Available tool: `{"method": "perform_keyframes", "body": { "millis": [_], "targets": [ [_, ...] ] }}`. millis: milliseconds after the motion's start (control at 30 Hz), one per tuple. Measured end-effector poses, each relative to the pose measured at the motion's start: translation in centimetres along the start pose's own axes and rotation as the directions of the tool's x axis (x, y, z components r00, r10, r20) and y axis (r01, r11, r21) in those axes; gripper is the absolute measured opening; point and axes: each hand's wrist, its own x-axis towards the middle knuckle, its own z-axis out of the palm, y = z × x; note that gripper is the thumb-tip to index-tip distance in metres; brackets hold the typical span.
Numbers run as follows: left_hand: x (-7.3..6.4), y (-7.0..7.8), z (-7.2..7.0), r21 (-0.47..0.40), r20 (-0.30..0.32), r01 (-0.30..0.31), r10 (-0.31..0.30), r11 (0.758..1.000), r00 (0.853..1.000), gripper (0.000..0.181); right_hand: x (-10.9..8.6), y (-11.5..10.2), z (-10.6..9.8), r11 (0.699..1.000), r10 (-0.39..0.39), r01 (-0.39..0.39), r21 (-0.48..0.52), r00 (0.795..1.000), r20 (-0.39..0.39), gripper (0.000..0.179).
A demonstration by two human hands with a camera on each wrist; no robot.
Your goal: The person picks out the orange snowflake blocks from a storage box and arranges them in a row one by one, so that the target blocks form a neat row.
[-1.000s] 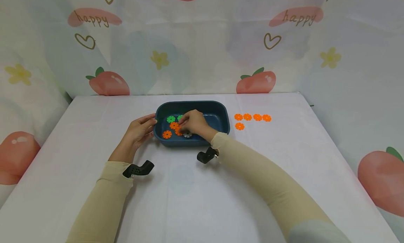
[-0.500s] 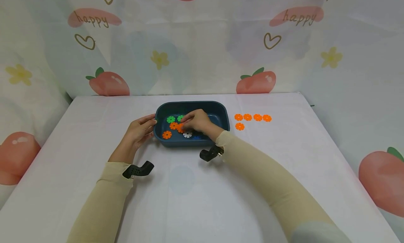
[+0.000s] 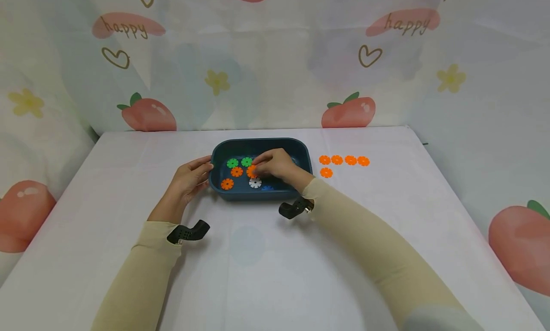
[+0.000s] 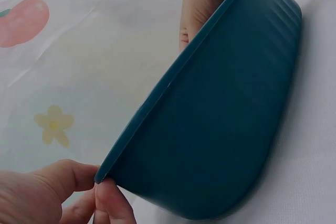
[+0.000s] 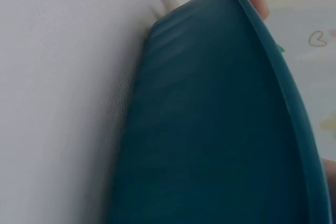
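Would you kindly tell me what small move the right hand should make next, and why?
I'd probably lift the orange disc clear of the tub, toward its right side: the right hand seems to pinch it, the left hand grips the rim, and five matching discs lie on the table there.

**Soft Light, Faint Shadows**

Even, muted light falls across the white tablecloth (image 3: pixel 258 293) in the head view, leaving faint, soft-edged shadows beside the sleeves (image 3: pixel 135 276). Both wrist views are dimmer: the tray (image 4: pixel 210 119) sinks into dark teal, and in the right one a blurred shadow runs along its base. The backdrop (image 5: pixel 307 72) there looks soft.
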Motion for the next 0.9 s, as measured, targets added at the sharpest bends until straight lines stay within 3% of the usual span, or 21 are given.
{"method": "perform_keyframes", "body": {
  "millis": [467, 900],
  "targets": [
    [-0.2, 0.1, 0.0, -0.014, 0.005, 0.005, -0.005, 1.000, 1.000, 0.045, -1.0, 0.3, -2.4, 0.996, 0.057, -0.057, 0.075, 0.998, 0.011, 0.025],
    [-0.4, 0.0, 0.1, -0.029, 0.013, -0.002, 0.002, 1.000, 1.000, 0.045, -2.3, -0.3, -3.6, 0.996, 0.071, -0.073, 0.043, 0.997, 0.037, 0.028]
  ]
}}
